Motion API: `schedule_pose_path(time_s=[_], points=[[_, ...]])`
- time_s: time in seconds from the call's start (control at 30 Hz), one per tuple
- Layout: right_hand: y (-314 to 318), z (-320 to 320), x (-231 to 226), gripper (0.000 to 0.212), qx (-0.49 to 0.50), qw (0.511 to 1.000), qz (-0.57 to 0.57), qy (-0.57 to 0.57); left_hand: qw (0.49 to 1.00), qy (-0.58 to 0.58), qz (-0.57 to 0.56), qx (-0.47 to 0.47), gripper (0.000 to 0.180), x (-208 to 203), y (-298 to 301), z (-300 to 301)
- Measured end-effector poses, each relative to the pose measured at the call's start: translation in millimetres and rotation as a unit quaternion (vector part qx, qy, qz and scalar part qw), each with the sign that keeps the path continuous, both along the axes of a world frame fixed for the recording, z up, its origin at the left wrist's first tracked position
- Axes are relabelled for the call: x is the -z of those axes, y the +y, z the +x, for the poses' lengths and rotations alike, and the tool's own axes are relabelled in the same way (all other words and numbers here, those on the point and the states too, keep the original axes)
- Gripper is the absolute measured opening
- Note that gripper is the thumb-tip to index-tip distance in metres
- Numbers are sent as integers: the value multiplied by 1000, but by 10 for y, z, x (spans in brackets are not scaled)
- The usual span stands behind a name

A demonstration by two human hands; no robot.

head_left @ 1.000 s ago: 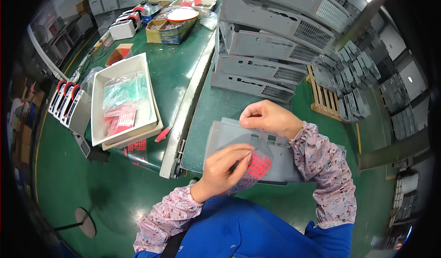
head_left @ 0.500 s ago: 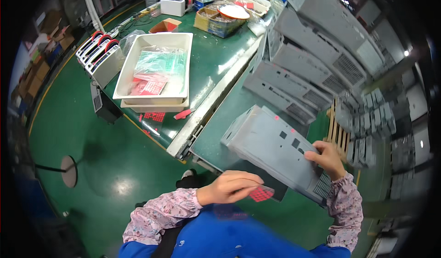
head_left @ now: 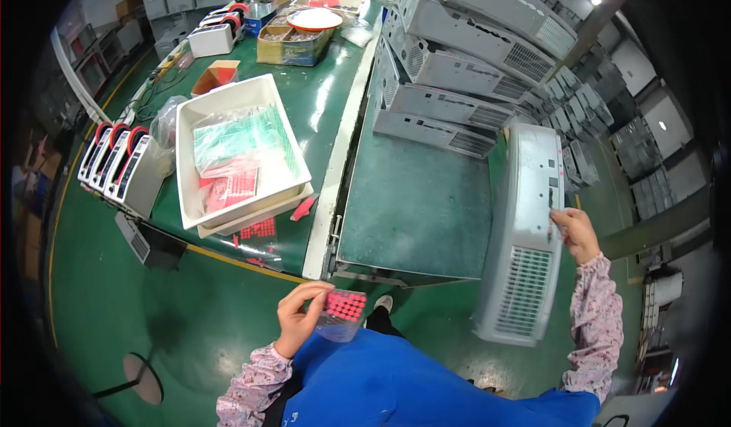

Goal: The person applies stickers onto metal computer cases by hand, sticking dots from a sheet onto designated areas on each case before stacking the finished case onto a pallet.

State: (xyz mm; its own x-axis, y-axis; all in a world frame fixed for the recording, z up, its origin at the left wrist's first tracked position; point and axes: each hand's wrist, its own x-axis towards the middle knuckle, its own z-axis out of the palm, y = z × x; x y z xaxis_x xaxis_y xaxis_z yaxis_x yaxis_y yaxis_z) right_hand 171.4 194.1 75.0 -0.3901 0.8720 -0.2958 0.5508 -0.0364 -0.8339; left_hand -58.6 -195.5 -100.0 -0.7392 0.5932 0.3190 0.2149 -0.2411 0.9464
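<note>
We are holding a grey case (head_left: pixel 525 237) at its right edge with our right hand (head_left: pixel 575 233), whose fingers are clamping onto that edge. The case is standing on its long side at about three o'clock, leaning against the right end of the green surface (head_left: pixel 419 206) and hanging over the floor (head_left: pixel 99 305). A vent grille is showing on its lower part and small slots on its upper part.

Our left hand (head_left: pixel 301 320) is sitting low at about six o'clock, just above our blue lap. Its fingers are pinching a sticker sheet (head_left: pixel 343 311), clear backing with rows of red dots, by its left edge. The sheet is well apart from the case and is not touching the surface.

At about one o'clock, beyond the case, more grey cases (head_left: pixel 457 62) are lying stacked in tilted rows on the surface. At about ten o'clock a white tray (head_left: pixel 293 141) is resting on a second green surface and is holding a green-printed bag (head_left: pixel 236 138) and a red dot sheet (head_left: pixel 232 189). More red dot sheets (head_left: pixel 259 229) are lying just below the tray, near the edge. At nine o'clock three tape dispensers (head_left: pixel 114 157) are standing side by side. At twelve o'clock a cardboard box (head_left: pixel 293 39) with a white plate on it is sitting beside a white box (head_left: pixel 209 39).
</note>
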Motion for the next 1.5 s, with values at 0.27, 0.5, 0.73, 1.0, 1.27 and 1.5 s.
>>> schedule_pose_path(time_s=[0.27,0.5,0.73,1.0,1.27,1.5], points=[[126,-381,758,10,-5,987,-52,150,998,-47,-37,-3,5,36,-213,21],[1093,-840,1699,22,-208,914,347,-12,998,1,-58,3,6,6,136,300],[1930,-1501,3083,27,-200,941,274,17,984,-75,-139,-79,7,-19,584,858],[554,-260,2211,40,-334,939,-3,77,971,-128,-177,-93,8,28,1061,1404],[-165,885,2434,35,-336,822,454,-74,984,-105,-143,-13,7,-62,1313,1457],[-267,475,1587,34,-265,833,484,30,986,-26,-83,140,7,-417,1441,1352]])
